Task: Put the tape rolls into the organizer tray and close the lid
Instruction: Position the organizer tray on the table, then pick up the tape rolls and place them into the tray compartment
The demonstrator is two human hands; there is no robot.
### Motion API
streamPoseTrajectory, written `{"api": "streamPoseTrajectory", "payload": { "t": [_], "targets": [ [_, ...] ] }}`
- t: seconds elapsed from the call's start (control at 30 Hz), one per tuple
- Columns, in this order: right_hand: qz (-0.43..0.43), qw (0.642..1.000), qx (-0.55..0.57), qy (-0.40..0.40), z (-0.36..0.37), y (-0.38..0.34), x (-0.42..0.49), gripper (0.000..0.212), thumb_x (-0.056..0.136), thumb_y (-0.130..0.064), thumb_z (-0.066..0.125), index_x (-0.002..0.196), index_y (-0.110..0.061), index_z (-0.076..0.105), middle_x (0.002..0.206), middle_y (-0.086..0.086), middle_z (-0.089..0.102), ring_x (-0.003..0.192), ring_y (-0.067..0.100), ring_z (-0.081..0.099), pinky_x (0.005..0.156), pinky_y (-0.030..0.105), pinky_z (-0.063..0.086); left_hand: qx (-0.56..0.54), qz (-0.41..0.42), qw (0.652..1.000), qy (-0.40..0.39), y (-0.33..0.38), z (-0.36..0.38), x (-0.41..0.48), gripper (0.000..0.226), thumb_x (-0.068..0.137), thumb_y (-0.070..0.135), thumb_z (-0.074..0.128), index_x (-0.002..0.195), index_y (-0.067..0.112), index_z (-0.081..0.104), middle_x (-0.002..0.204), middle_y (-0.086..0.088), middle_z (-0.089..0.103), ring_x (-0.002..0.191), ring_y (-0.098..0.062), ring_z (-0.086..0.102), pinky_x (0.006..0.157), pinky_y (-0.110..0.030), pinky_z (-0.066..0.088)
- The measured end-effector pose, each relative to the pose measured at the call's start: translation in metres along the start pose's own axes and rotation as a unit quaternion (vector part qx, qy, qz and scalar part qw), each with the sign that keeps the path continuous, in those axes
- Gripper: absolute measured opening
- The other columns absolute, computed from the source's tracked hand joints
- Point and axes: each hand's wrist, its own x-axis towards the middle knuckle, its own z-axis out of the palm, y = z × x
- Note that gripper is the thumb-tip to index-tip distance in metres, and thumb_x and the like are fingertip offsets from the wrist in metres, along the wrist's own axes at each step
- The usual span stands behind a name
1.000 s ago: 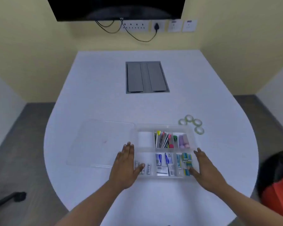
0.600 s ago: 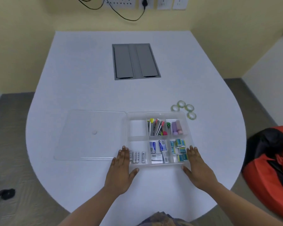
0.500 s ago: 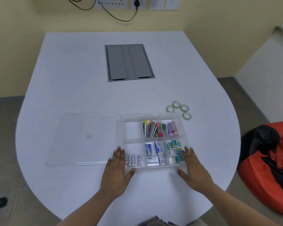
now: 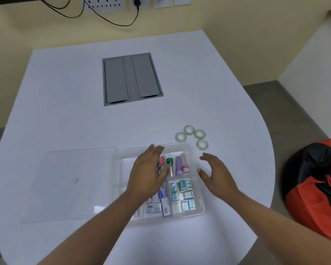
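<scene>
Several pale green tape rolls (image 4: 192,136) lie flat in a small cluster on the white table (image 4: 65,111), just beyond the far right corner of the clear organizer tray (image 4: 199,209). The tray's clear lid (image 4: 69,184) lies flat to its left. My left hand (image 4: 148,173) hovers over the middle of the tray, fingers apart, holding nothing, and hides part of the pens and the boxes below. At the tray's right rim my right hand (image 4: 216,176) is open and empty, a short way below the rolls.
The tray holds pens, markers, small boxes and batteries in compartments. A grey cable hatch (image 4: 131,79) is set into the table's middle. A red and black bag (image 4: 313,190) sits on the floor at the right. Wall sockets and cables are at the back.
Both hands left the tray's near edge and moved forward: the left over the tray's middle, the right beside its right rim toward the rolls. The camera tilted and came closer.
</scene>
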Motion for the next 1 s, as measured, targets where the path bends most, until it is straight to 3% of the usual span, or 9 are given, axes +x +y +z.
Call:
{"api": "streamPoseTrajectory", "payload": {
  "t": [0.17,0.27,0.37,0.53,0.63,0.73,0.87,1.0],
  "targets": [
    [0.028,0.998,-0.053,-0.032,-0.012,0.021,0.039,0.038,0.086,-0.023,0.064,0.122,-0.014,0.059,0.127,0.005,0.058,0.114,0.025,0.054,0.095,0.035,0.044,0.028,0.011,0.999,-0.045,0.025,0.007,0.055,0.045,0.094,0.04,0.054,0.135,0.021,0.055,0.134,-0.002,0.061,0.124,-0.021,0.054,0.103,-0.032,0.04],
    [0.054,0.995,-0.077,-0.039,-0.013,0.028,0.057,0.036,0.085,-0.023,0.064,0.12,-0.015,0.06,0.124,0.006,0.06,0.111,0.026,0.056,0.091,0.038,0.047,0.078,0.029,0.994,-0.064,0.028,0.016,0.085,0.032,0.096,0.023,0.051,0.125,0.022,0.063,0.124,-0.001,0.065,0.112,-0.023,0.058,0.093,-0.036,0.046],
    [0.078,0.992,-0.091,-0.038,-0.011,0.032,0.071,0.035,0.084,-0.024,0.065,0.119,-0.016,0.061,0.121,0.005,0.06,0.109,0.026,0.056,0.086,0.036,0.049,0.154,0.053,0.983,-0.089,0.03,0.025,0.114,0.033,0.095,0.01,0.049,0.118,0.024,0.068,0.119,-0.001,0.065,0.107,-0.025,0.058,0.086,-0.038,0.048],
    [0.095,0.987,-0.12,-0.036,-0.001,0.034,0.087,0.031,0.084,-0.022,0.064,0.115,-0.018,0.066,0.11,0.006,0.059,0.1,0.027,0.059,0.075,0.037,0.051,0.167,0.006,0.98,-0.107,0.029,0.04,0.155,0.026,0.096,0.031,0.05,0.11,0.024,0.07,0.111,-0.001,0.064,0.102,-0.025,0.061,0.074,-0.032,0.044],
    [0.105,0.987,-0.122,-0.023,0.005,0.035,0.095,0.031,0.083,-0.022,0.066,0.113,-0.018,0.066,0.105,0.007,0.058,0.093,0.029,0.06,0.068,0.036,0.051,0.151,-0.039,0.978,-0.139,0.03,0.051,0.175,0.042,0.094,0.051,0.048,0.114,0.019,0.066,0.111,-0.003,0.064,0.102,-0.026,0.061,0.079,-0.037,0.05],
    [0.107,0.986,-0.128,-0.027,0.011,0.038,0.103,0.031,0.081,-0.022,0.066,0.112,-0.017,0.066,0.104,0.007,0.058,0.091,0.029,0.06,0.066,0.036,0.053,0.153,-0.079,0.969,-0.176,0.027,0.066,0.192,0.049,0.089,0.054,0.054,0.12,0.016,0.059,0.119,-0.005,0.061,0.108,-0.027,0.059,0.08,-0.037,0.049],
    [0.111,0.983,-0.139,-0.035,0.016,0.042,0.109,0.026,0.081,-0.021,0.065,0.106,-0.018,0.068,0.102,0.007,0.057,0.089,0.029,0.059,0.064,0.037,0.053,0.172,-0.107,0.957,-0.206,0.018,0.083,0.206,0.048,0.081,0.05,0.067,0.111,0.014,0.056,0.115,-0.006,0.061,0.103,-0.026,0.059,0.069,-0.032,0.04],
    [0.106,0.981,-0.154,-0.042,0.019,0.045,0.106,0.023,0.077,-0.022,0.07,0.099,-0.014,0.07,0.097,0.008,0.057,0.087,0.029,0.057,0.062,0.037,0.053,0.174,-0.102,0.955,-0.219,0.009,0.095,0.208,0.052,0.077,0.055,0.07,0.105,0.014,0.057,0.11,-0.006,0.062,0.1,-0.026,0.06,0.069,-0.032,0.042]
  ]
}}
